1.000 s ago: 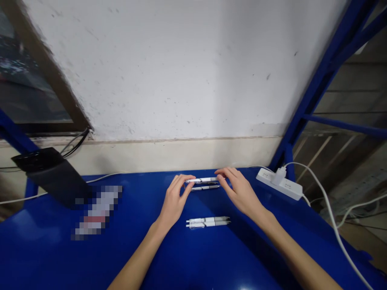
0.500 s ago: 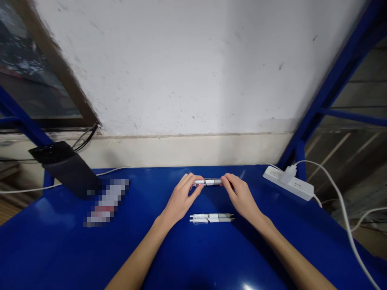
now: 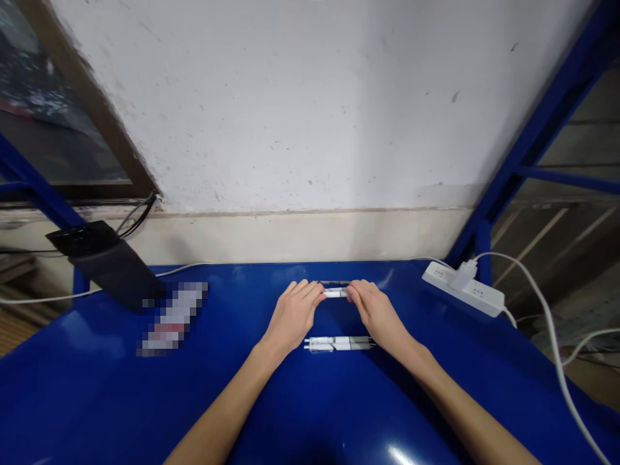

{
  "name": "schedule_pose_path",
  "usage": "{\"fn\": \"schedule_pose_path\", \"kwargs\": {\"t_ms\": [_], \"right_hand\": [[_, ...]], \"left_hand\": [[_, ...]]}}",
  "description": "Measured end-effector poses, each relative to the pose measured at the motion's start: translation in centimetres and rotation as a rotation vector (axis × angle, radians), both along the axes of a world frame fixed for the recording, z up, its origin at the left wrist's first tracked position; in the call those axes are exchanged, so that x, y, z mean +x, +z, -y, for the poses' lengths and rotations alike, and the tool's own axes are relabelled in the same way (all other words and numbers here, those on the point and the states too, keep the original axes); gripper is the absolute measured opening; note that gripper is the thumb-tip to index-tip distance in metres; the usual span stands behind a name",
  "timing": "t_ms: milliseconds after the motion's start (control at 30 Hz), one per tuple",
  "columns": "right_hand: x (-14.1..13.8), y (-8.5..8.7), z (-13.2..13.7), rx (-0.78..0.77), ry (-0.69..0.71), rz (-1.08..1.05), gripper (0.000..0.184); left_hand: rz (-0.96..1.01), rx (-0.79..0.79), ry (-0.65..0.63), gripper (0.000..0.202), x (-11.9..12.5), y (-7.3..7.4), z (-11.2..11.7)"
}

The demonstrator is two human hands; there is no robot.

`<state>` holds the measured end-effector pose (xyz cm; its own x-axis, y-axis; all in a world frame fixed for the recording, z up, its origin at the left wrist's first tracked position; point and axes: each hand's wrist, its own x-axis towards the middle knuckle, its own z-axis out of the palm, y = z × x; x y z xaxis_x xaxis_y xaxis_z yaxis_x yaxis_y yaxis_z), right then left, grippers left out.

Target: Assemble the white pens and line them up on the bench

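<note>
My left hand (image 3: 293, 314) and my right hand (image 3: 372, 309) face each other on the blue table (image 3: 97, 400), fingers closed on the two ends of a white pen (image 3: 335, 292). Only the pen's short middle part shows between my fingertips. Another thin pen (image 3: 334, 283) lies just behind it on the table. Closer to me, a pair of white pens (image 3: 338, 343) lies side by side between my wrists.
A white power strip (image 3: 464, 289) with a plugged-in charger and white cables sits at the right rear. A black device (image 3: 104, 261) leans at the left rear, with a blurred-out flat item (image 3: 172, 318) beside it. Behind the table is a white wall.
My hands have come closer together along the pen, covering more of it, and it sits lower toward the table. The view shifted slightly.
</note>
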<state>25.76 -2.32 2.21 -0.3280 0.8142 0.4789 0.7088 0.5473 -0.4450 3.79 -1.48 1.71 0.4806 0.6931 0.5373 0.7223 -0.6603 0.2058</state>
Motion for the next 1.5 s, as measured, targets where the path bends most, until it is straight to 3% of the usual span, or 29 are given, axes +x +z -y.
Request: {"fn": "schedule_pose_path", "kwargs": {"t_ms": [400, 600, 733, 967, 1233, 1500], "right_hand": [[0.4, -0.6, -0.6, 0.173, 0.022, 0.203, 0.037], [0.9, -0.5, -0.2, 0.059, 0.066, 0.145, 0.035], [1.9, 1.1, 0.5, -0.07, 0.115, 0.071, 0.031], [3.5, 4.3, 2.7, -0.178, 0.056, -0.187, 0.028], [3.7, 6.7, 3.4, -0.271, 0.112, -0.06, 0.032], [7.3, 10.4, 4.7, -0.391, 0.157, 0.106, 0.039]], "left_hand": [[0.162, -0.298, -0.033, 0.038, -0.4, 0.0, 0.1], [0.177, -0.351, -0.099, 0.04, -0.4, -0.3, 0.0], [0.158, -0.3, -0.12, 0.036, -0.5, -0.3, 0.0], [0.187, -0.194, -0.137, 0.036, -0.3, 0.9, 0.5], [0.195, -0.139, -0.157, 0.035, -0.2, 1.2, 0.9], [0.193, -0.098, -0.196, 0.032, 0.0, 1.0, 0.9]]}}
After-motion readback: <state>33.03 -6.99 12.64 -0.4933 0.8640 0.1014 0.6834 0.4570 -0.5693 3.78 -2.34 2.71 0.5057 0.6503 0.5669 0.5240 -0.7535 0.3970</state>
